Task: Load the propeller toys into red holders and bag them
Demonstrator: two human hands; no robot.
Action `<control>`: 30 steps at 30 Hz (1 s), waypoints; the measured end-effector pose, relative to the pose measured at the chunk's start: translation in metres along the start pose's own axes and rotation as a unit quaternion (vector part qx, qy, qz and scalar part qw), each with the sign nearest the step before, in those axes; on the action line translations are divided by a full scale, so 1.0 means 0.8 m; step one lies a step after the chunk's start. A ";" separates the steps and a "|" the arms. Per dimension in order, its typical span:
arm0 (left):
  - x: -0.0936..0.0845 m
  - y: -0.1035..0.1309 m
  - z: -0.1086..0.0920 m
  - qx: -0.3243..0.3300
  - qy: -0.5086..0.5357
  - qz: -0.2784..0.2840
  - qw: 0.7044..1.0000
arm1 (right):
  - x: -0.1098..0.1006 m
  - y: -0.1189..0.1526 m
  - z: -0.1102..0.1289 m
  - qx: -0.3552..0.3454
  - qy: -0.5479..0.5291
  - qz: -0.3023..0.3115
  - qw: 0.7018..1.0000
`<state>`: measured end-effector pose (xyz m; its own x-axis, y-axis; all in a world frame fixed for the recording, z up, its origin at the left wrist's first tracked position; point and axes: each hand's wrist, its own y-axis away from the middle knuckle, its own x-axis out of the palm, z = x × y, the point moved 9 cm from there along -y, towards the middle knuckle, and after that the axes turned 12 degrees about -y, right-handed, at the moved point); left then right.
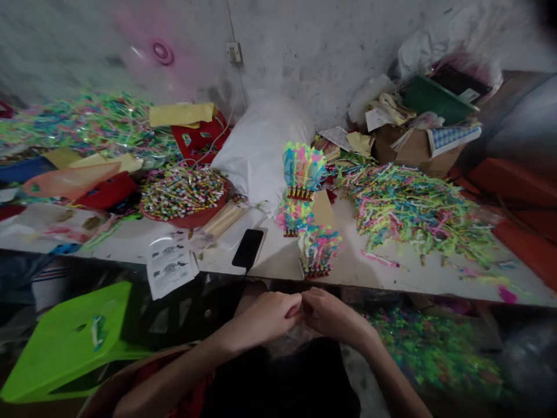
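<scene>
My left hand (278, 312) and my right hand (324, 310) meet above my lap, just off the table's front edge. Both have curled fingers. Some clear, thin material shows faintly beneath them, but what the fingers pinch is hidden. Beyond my hands, a bundle of pink, green and white pieces (319, 249) stands at the table edge. Behind it are a second colourful bundle (296, 216) and a taller blue, yellow and pink one (303, 168). A black phone (248, 248) lies to the left of the bundles.
Loose colourful sticks are heaped on the table (274, 255) at right (418, 209). A red basin (195, 217) of small pieces, printed sheets (169, 267) and a white sack (265, 145) are left and behind. A green stool (78, 337) stands lower left.
</scene>
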<state>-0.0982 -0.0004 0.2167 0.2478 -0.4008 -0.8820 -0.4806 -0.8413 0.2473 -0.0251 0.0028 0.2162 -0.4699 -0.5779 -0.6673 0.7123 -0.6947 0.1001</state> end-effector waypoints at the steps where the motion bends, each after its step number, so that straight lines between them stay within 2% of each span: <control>1: 0.001 0.001 0.003 -0.006 -0.014 0.005 1.000 | 0.004 0.005 -0.001 0.000 0.002 0.004 1.000; 3: 0.004 0.004 0.009 -0.008 -0.037 0.026 0.999 | 0.009 0.016 -0.002 0.000 0.000 0.002 1.000; 7: 0.019 0.016 0.013 0.017 -0.041 0.110 0.993 | 0.018 0.038 -0.012 0.003 0.043 -0.011 0.999; 10: 0.029 0.023 0.016 0.012 -0.039 0.153 0.987 | 0.012 0.048 -0.024 0.017 0.100 -0.043 0.994; 12: 0.031 0.021 0.018 0.004 -0.019 0.158 0.987 | 0.003 0.054 -0.030 0.028 0.126 -0.077 0.989; 14: 0.022 0.014 0.021 -0.002 0.020 0.130 0.991 | -0.004 0.059 -0.029 0.021 0.141 -0.108 0.984; 16: 0.002 0.006 0.024 -0.011 0.083 0.075 0.994 | -0.006 0.061 -0.021 0.000 0.145 -0.131 0.981; 18: -0.019 0.001 0.026 -0.023 0.169 0.045 0.984 | -0.006 0.061 -0.010 -0.023 0.138 -0.150 0.979; 19: -0.027 -0.001 0.024 -0.025 0.214 0.050 0.975 | -0.006 0.060 -0.004 -0.035 0.133 -0.158 0.978; 22: -0.039 -0.001 0.002 -0.005 0.300 0.114 0.947 | -0.007 0.052 0.015 -0.068 0.123 -0.174 0.975; 24: -0.046 0.000 -0.011 0.006 0.289 0.133 0.948 | -0.009 0.046 0.025 -0.082 0.119 -0.186 0.972; 26: -0.054 0.000 -0.014 0.000 0.215 0.117 0.970 | -0.015 0.041 0.031 -0.090 0.115 -0.211 0.966; 28: -0.058 0.002 -0.014 0.000 0.121 0.100 0.988 | -0.026 0.042 0.032 -0.084 0.110 -0.258 0.956; 30: -0.053 0.007 -0.016 0.025 0.066 0.106 0.992 | -0.040 0.048 0.025 -0.057 0.090 -0.312 0.944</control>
<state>-0.1006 0.0073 0.2607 0.2423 -0.6140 -0.7512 -0.5739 -0.7150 0.3993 0.0068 -0.0137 0.2566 -0.7273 0.0182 -0.6860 0.3820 -0.8197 -0.4268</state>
